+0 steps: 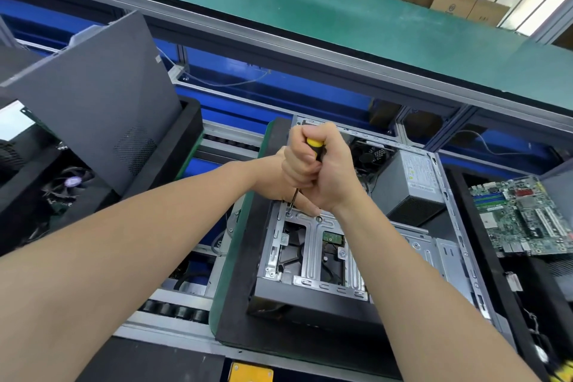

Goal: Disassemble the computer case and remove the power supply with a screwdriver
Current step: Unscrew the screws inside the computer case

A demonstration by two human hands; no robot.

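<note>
An open computer case (313, 260) lies on a black pad in the middle, its metal drive cage facing up. The grey power supply (409, 183) sits inside it at the far right, next to a black fan. My right hand (325, 164) grips the yellow-and-black handle of a screwdriver (314, 147) held upright. Its thin shaft runs down to a screw at the cage's far left corner (289, 213). My left hand (279, 177) lies under and against the right hand, its fingers around the shaft and largely hidden.
A dark grey side panel (102, 102) leans in a black tray at the left. A green motherboard (524, 214) lies in a tray at the right. A conveyor frame and green belt (310, 9) run behind. Cardboard boxes stand far back.
</note>
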